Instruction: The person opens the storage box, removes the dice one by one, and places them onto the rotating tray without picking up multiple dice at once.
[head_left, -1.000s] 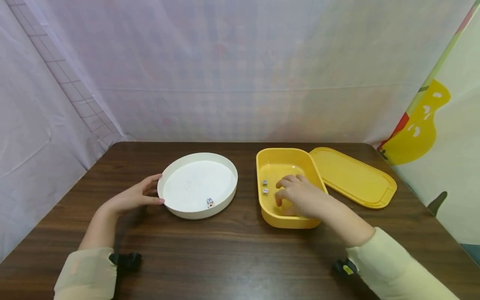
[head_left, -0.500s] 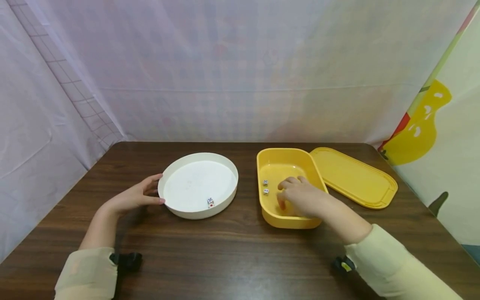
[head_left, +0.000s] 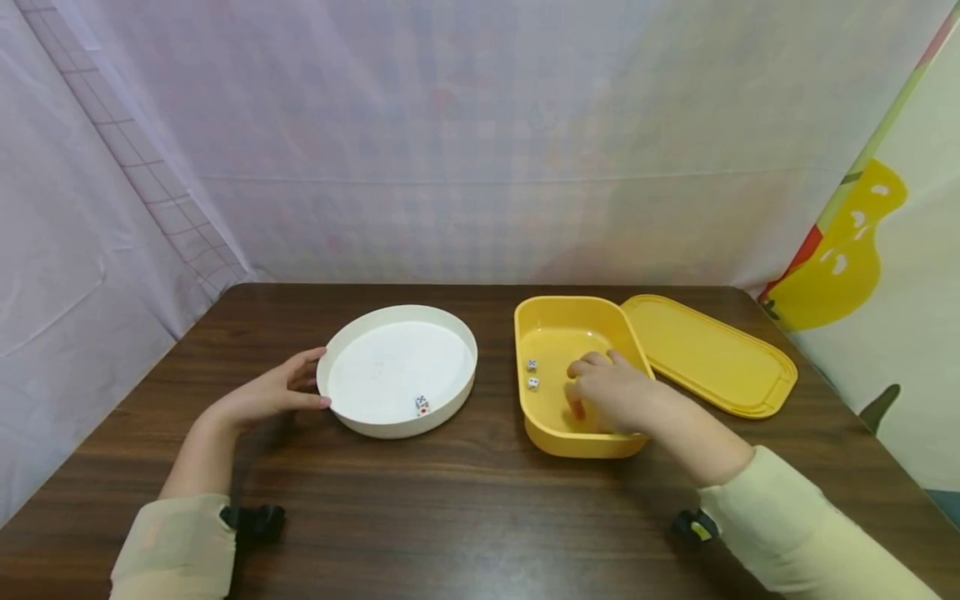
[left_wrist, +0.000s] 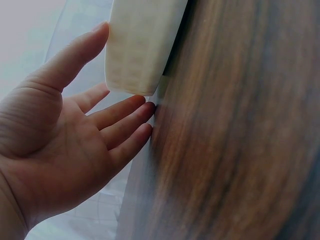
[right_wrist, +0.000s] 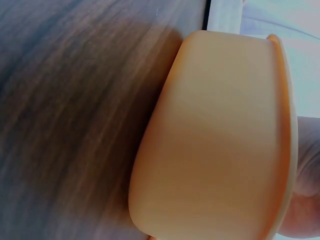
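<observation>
My left hand (head_left: 273, 392) rests at the left side of a round white tray (head_left: 390, 358), fingers spread and relaxed. In the left wrist view its thumb and fingertips are right at the tray's wall (left_wrist: 140, 45). Two white dice (head_left: 422, 406) lie close together near the tray's front right rim. My right hand (head_left: 611, 392) reaches down into a yellow plastic box (head_left: 558, 340), fingers bent downward. Whether it holds anything I cannot tell. A die (head_left: 532, 365) and another die (head_left: 533, 383) lie by the box's left wall. The box wall (right_wrist: 225, 130) covers my fingers in the right wrist view.
A flat yellow lid (head_left: 712, 354) lies right of the box, its near-left edge beside the box's wall. Everything stands on a dark wooden table (head_left: 450, 508). A pale curtain (head_left: 480, 150) hangs behind the table's back edge.
My right hand has shifted slightly to the right inside the yellow box. The left hand, the tray and the visible dice stay as they were.
</observation>
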